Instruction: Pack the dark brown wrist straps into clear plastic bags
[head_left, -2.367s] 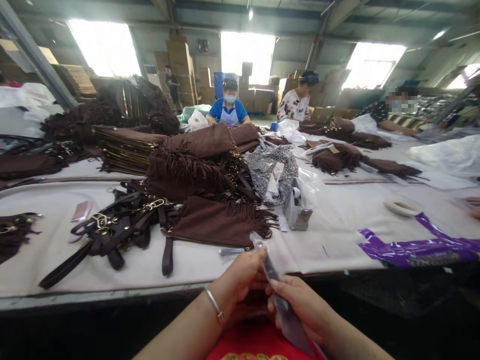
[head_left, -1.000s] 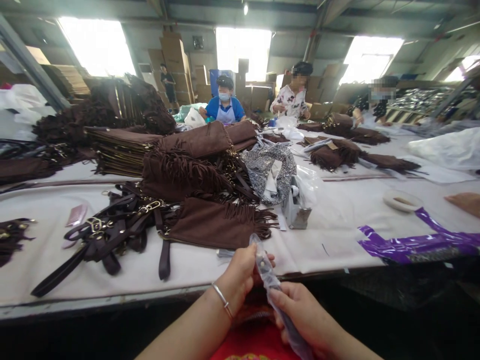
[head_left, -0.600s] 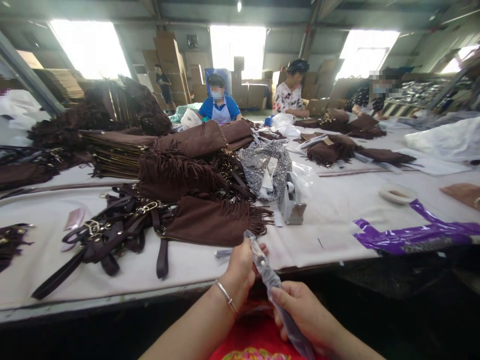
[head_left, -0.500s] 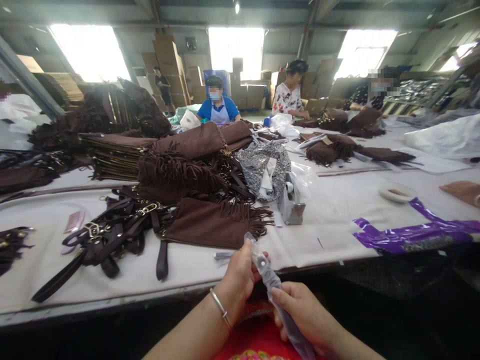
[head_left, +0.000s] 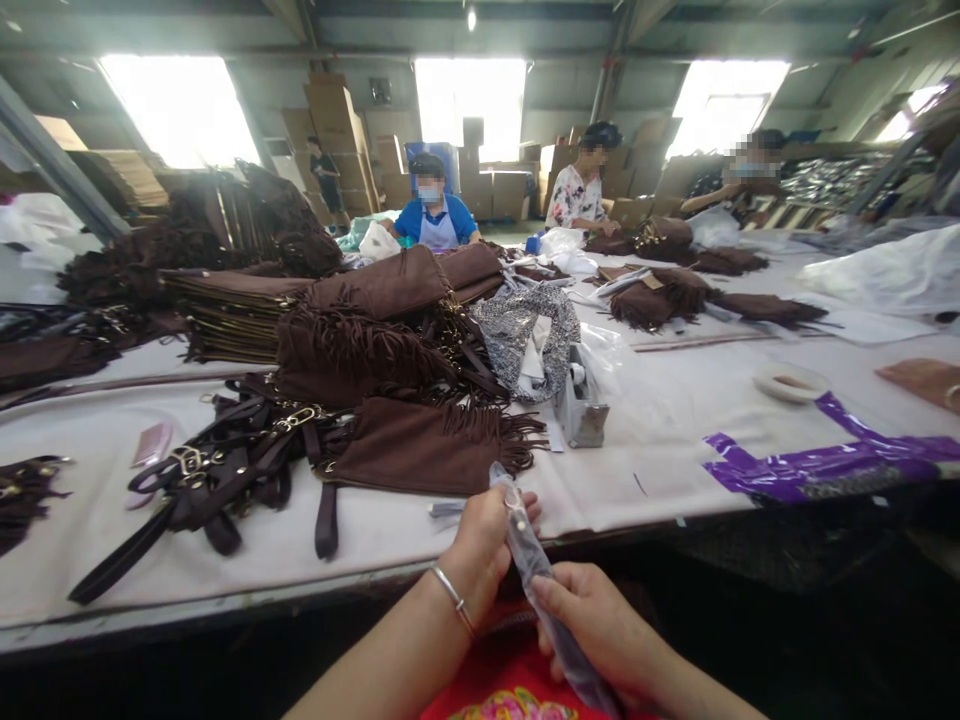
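Strap in sleeve point(head_left: 551, 620): dark strip in clear plastic, off the table point(head_left: 675, 400), slanting across its near edge; upper end points at the fringed bag point(head_left: 420, 445), lower end hangs over the red clothing point(head_left: 480, 680).
Left hand point(head_left: 484, 530): fingers round the upper end, tips showing past it; how tight, can't tell.
Right hand point(head_left: 596, 615): thumb on top, fingers curled under, gripping lower down.
Just changed: plastic was bunched along the upper half about half a second ago, now smoother and straighter (pale stud shows through). Probably means the sleeve sits better along the strip.
Near edge, middle: fringed bag lies flat just beyond the left hand; small wrapped piece point(head_left: 446, 510) beside that hand.
Near edge, left: tangle of straps point(head_left: 225, 470), pink comb point(head_left: 152, 445) beside it.
Past the bag's fringe: tape dispenser point(head_left: 585, 420), in front of a speckled bundle point(head_left: 525, 340).
Near edge, right: purple plastic point(head_left: 825, 465), white ring point(head_left: 791, 382) behind it.
In the way: bag and straps crowd the left stretch; right fingers cover part of the strip.
Far edge: co-worker in blue point(head_left: 435, 215), others alongside.
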